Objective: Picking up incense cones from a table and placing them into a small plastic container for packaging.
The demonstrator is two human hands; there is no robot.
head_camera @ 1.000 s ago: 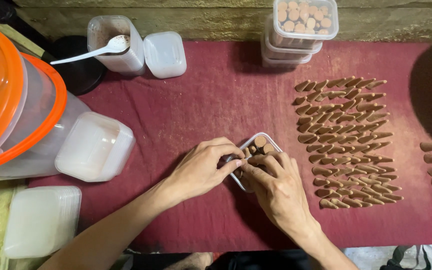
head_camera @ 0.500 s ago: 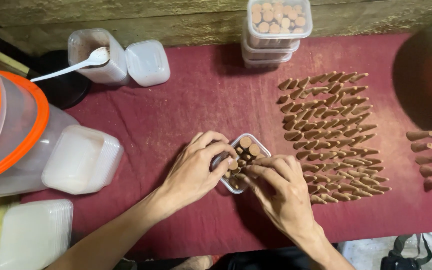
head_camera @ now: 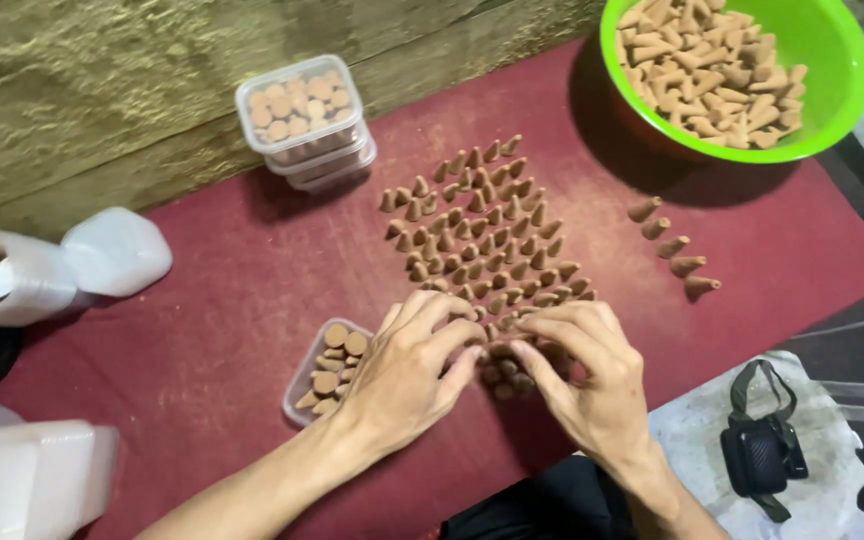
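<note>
Several brown cones point(head_camera: 482, 230) lie in rows on a dark red mat point(head_camera: 222, 300). Both my hands rest on the near end of these rows. My left hand point(head_camera: 412, 365) curls its fingers over cones there, and my right hand point(head_camera: 587, 375) pinches cones beside it, fingertips almost touching the left's. Just left of my left hand sits a small clear plastic box point(head_camera: 324, 372) partly filled with cones. Which cones each hand grips is hidden under the fingers.
A green bowl point(head_camera: 832, 110) heaped with cones stands at the back right, with a short line of cones point(head_camera: 674, 247) below it. Stacked clear boxes of cones point(head_camera: 302, 118) stand at the back. White lids and containers point(head_camera: 112, 250) lie left. A black pouch point(head_camera: 764, 455) lies near right.
The view has swung right, bringing the green bowl into sight. My hands have moved off the small clear box and onto the near end of the cone rows.
</note>
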